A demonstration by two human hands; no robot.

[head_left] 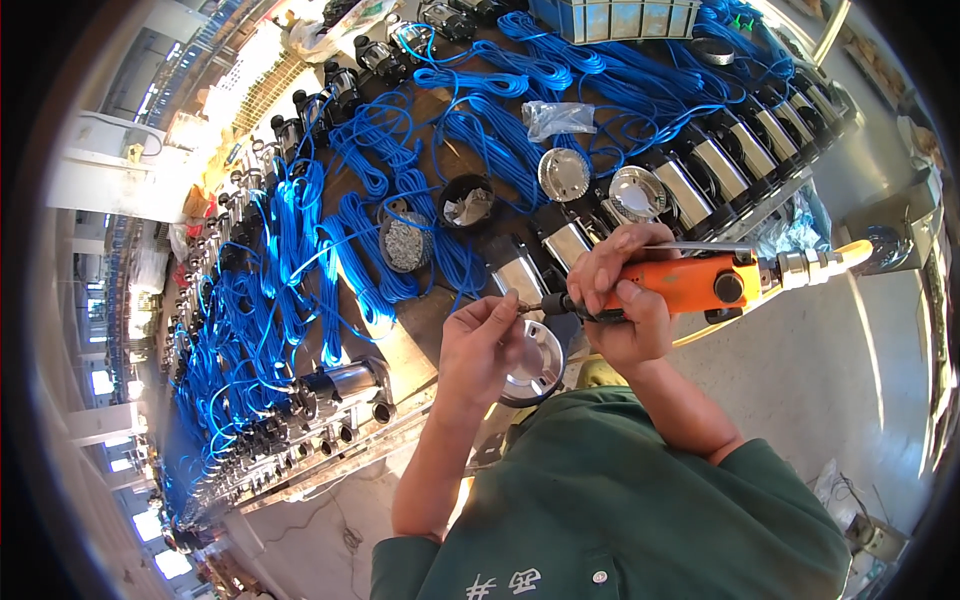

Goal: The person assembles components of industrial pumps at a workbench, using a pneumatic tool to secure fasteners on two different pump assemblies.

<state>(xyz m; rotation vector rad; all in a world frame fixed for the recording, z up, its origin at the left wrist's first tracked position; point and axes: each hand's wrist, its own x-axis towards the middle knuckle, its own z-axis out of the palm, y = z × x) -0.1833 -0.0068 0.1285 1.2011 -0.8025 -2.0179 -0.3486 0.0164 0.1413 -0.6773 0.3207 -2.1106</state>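
My right hand (632, 305) is wrapped round an orange air screwdriver (690, 286), which points left across my body. A thin grey bar (710, 246) runs along the tool's upper side, beneath my fingers. At the dark chuck end, my left hand (482, 345) has thumb and fingertip pinched at the bit's tip; whatever small piece may be between them is too small to name. Just below and right of the left hand lies a round metal plate (545, 358) with holes and a dark rim, partly covered by that hand. Near both hands stands a silver-and-black motor pump (515, 270).
Beyond my left hand are a bowl of small metal fasteners (405, 243) and a black bowl (480, 184). Two perforated metal discs (563, 175) lie near a clear plastic bag (556, 121). Blue cable coils (490, 135) and rows of pumps cover the bench; a blue crate (625, 22) stands behind.
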